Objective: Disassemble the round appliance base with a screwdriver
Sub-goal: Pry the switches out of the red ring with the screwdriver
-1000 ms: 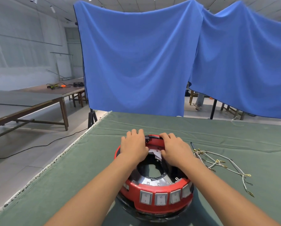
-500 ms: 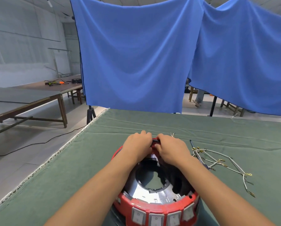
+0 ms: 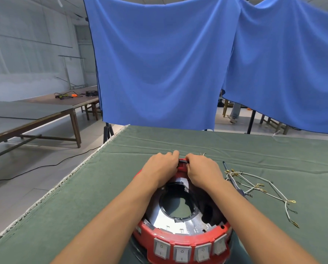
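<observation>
Since a second ago we are tipping the round appliance base [image 3: 180, 242] toward us: its switch row is dropping to the bottom centre of the frame, the open middle is facing up at the camera, and both hands are closing in together on the far rim.

Left hand [image 3: 162, 168] and right hand [image 3: 204, 173] are sitting side by side at frame centre, fingers curled over the far red edge, almost touching each other. Both seem to be pinching a small black part [image 3: 184, 161] clipped on that rim; we cannot tell exactly which fingers are holding it, as the knuckles are hiding the tips.

Base is resting on the green surface [image 3: 83, 197], lower centre of frame, near edge running out of the bottom of the picture. Silver inner plate and black ring are showing inside.

Key relation: the screwdriver [image 3: 233, 181] is lying to the right of the base, just beside the right forearm, long axis running up-and-down the frame, tip toward the upper part, handle end toward us and partly hidden by the arm. Right hand is clearly the nearer one. It is lying partly across the loose wire harness [image 3: 262, 187], so we are expecting a snag risk when picking it up.

Our guess: we are prying or unclipping the rim part by hand, screwdriver not yet in use.
</observation>
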Demonstrator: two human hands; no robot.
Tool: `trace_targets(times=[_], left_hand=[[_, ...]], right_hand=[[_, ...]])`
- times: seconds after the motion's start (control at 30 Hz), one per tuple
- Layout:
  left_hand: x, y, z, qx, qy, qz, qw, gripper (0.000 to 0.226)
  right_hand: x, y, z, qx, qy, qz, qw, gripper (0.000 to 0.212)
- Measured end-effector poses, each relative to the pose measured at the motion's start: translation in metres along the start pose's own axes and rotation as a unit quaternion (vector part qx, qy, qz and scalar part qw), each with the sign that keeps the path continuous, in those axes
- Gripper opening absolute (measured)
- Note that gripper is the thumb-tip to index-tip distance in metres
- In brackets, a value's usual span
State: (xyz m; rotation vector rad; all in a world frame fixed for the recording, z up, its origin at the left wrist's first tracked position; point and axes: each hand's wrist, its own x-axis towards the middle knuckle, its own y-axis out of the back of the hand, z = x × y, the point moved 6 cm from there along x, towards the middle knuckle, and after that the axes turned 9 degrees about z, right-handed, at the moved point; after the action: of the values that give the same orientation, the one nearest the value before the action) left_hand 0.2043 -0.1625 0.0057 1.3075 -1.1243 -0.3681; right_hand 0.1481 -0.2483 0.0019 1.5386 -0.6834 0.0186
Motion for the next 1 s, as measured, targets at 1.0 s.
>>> trace_targets(times=[1.0], left_hand=[[0.004, 0.020, -0.024, -0.219, 0.137, 0.097, 0.961, 0.017]], right_hand=[[-0.004, -0.002, 0.002, -0.001, 0.020, -0.017, 1.000, 0.018]])
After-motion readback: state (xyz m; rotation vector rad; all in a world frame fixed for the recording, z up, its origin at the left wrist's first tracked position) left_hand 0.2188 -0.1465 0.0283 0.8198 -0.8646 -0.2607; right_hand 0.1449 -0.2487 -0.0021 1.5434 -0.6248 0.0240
